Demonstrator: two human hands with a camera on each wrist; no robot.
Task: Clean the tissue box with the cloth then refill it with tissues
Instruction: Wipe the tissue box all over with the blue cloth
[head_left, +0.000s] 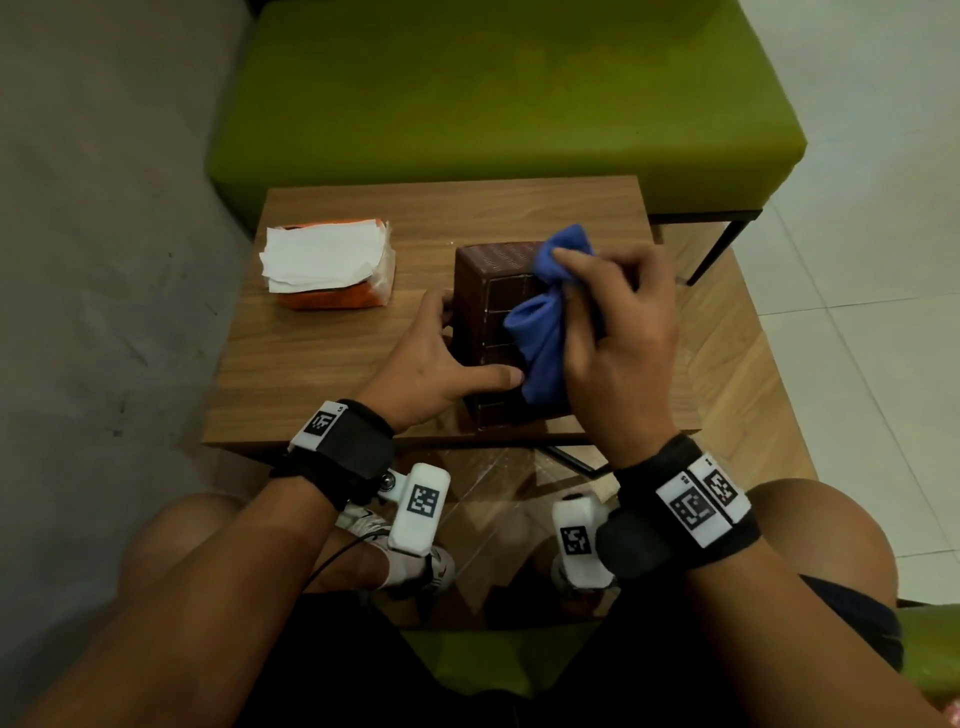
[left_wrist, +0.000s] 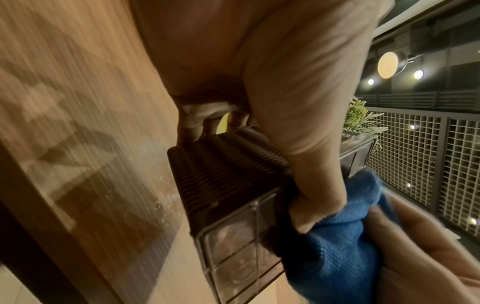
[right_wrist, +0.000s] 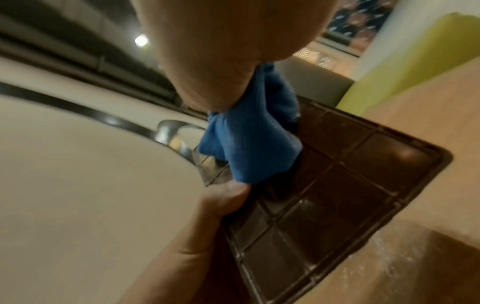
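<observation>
A dark brown tissue box (head_left: 491, 312) stands on the wooden table (head_left: 322, 364), its gridded face (right_wrist: 337, 185) turned up toward me. My left hand (head_left: 447, 353) grips it from the left, with the thumb (left_wrist: 311, 144) laid across the gridded face and the fingers down the far left side. My right hand (head_left: 618, 332) holds a bunched blue cloth (head_left: 543, 338) and presses it onto that face, beside the left thumb (right_wrist: 226, 197). The cloth (left_wrist: 337, 246) hides the box's right part. An orange tissue pack (head_left: 332, 265) with loose white tissues on top lies at the back left.
A green upholstered bench (head_left: 493, 93) stands right behind the table. A grey wall runs along the left and pale floor tiles (head_left: 857, 338) lie to the right. My knees sit below the table's near edge (head_left: 415, 441).
</observation>
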